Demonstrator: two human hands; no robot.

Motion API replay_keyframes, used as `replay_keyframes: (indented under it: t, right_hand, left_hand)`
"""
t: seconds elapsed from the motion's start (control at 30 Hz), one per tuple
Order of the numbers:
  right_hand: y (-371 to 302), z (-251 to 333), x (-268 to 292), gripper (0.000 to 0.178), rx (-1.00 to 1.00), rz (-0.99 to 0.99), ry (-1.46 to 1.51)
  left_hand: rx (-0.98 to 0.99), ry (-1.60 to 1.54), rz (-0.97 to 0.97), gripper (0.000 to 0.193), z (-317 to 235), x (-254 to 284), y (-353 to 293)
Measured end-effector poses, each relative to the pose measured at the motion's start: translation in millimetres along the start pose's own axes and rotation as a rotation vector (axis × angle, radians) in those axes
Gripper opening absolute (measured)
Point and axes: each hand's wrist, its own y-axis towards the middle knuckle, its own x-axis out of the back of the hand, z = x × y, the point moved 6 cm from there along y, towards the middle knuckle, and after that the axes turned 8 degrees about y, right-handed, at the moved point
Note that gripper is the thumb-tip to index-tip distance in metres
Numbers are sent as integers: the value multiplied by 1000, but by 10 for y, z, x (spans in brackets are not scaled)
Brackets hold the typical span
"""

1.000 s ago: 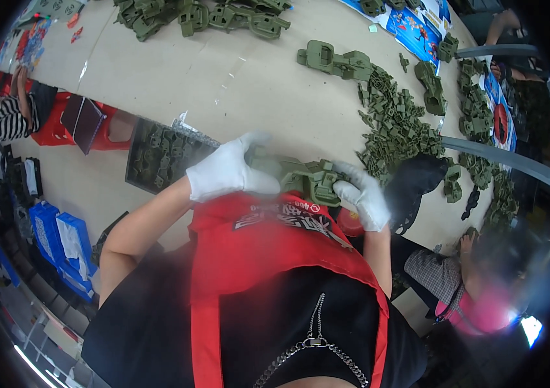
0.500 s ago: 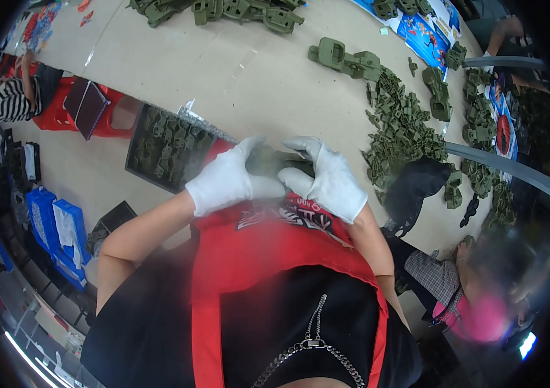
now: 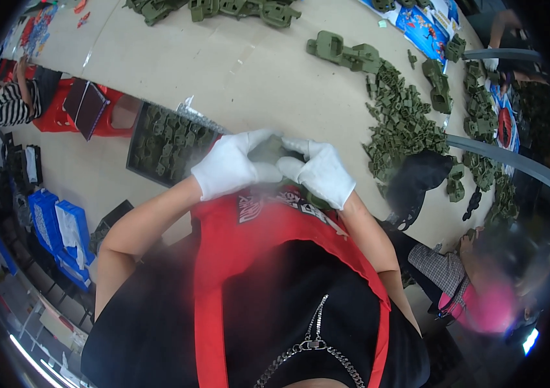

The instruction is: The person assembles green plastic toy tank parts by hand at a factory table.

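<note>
At the table's near edge, just above my red apron (image 3: 223,239), both white-gloved hands hold one olive-green plastic part (image 3: 266,152), which looks like a toy vehicle body. My left hand (image 3: 228,168) is closed round its left side, thumb along the near side. With its fingers curled over, my right hand (image 3: 324,172) grips the other side, and a bit of green shows below that palm. Most of the part is hidden by the gloves and blurred by haze. Left of my left hand stands a dark tray (image 3: 170,145) with several similar green parts.
A heap of small green pieces (image 3: 404,123) covers the table to the right, beside a black bag-like item (image 3: 418,181). Larger green vehicle bodies (image 3: 344,52) lie farther back. Co-workers sit at left, in a striped top (image 3: 10,103), and at right, in pink (image 3: 482,310).
My right hand has shifted slightly left and turned, and the held green part has tilted with it. More green now shows below the right palm. My left forearm has moved a little right.
</note>
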Motion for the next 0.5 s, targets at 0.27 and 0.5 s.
replay_keyframes:
  t: [0.27,0.5]
  right_hand:
    - [-3,289,-88,51,159,13,-358]
    - [-31,218,27,50,232,152,-29]
  left_hand:
    - [-25,303,53,73,-58,11,109]
    - [-94,228,-106,75,-98,3,-72]
